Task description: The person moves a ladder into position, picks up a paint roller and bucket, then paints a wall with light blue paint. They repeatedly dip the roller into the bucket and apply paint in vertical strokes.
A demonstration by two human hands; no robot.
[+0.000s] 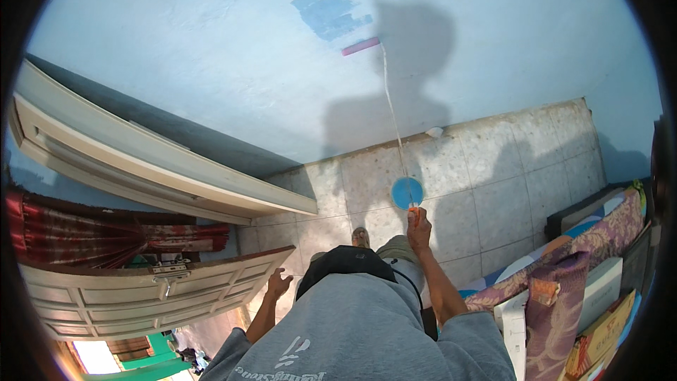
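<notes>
My right hand [419, 228] is wrapped round the orange handle of a paint roller. From there the roller's long thin pole reaches up and away to a pink roller head [361, 46], which is at or close to the pale blue wall [233, 63]. A darker blue patch of paint [330, 17] shows on the wall just above the roller head. On the tiled floor, beyond my right hand, stands a round bucket of blue paint [407, 193], with the pole crossing in front of it. My left hand [280, 282] hangs at my side beside the door, fingers apart, holding nothing.
A panelled door [233, 283] with a metal handle stands to my left. Beyond it are a long cream cabinet [176, 162] and a red curtain [77, 229]. Patterned cloth [599, 233], boxes and a rolled purple textile [557, 317] are piled on the right. My shadow falls on the wall.
</notes>
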